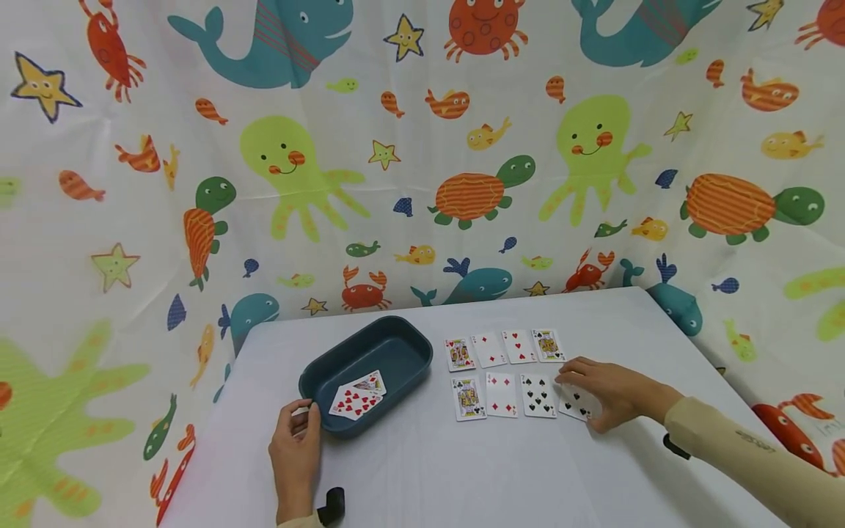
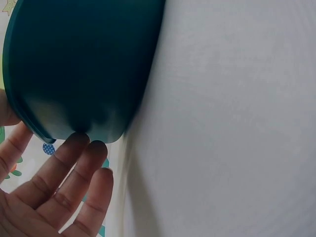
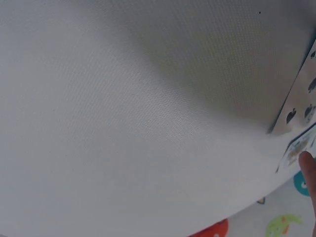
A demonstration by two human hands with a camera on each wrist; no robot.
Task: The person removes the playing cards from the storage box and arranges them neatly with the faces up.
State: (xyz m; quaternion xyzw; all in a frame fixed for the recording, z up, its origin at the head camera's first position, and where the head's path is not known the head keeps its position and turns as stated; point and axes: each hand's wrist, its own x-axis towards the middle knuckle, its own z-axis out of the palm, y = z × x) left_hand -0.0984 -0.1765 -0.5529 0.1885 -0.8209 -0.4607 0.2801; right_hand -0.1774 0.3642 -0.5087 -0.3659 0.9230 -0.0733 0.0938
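My left hand (image 1: pixel 297 447) grips the near left end of a dark teal tray (image 1: pixel 422 334), its thumb at the rim. In the left wrist view several fingertips lie against the tray's outer wall (image 2: pixel 84 64). Two playing cards, a ten of hearts (image 1: pixel 355 402) and one partly covered behind it, lie inside the tray. My right hand (image 1: pixel 617 392) spans a spade playing card (image 1: pixel 576 403) at the right end of the lower row, thumb at its lower right corner and fingers at its upper edge. That card is tilted and partly hidden by the hand.
Two rows of face-up cards lie right of the tray. The upper row runs from a king of hearts (image 1: pixel 460 355) to a face card (image 1: pixel 548 345); the lower includes a four of diamonds (image 1: pixel 502 395). A sea-animal print curtain (image 1: pixel 409 249) borders the white table (image 1: pixel 422 477).
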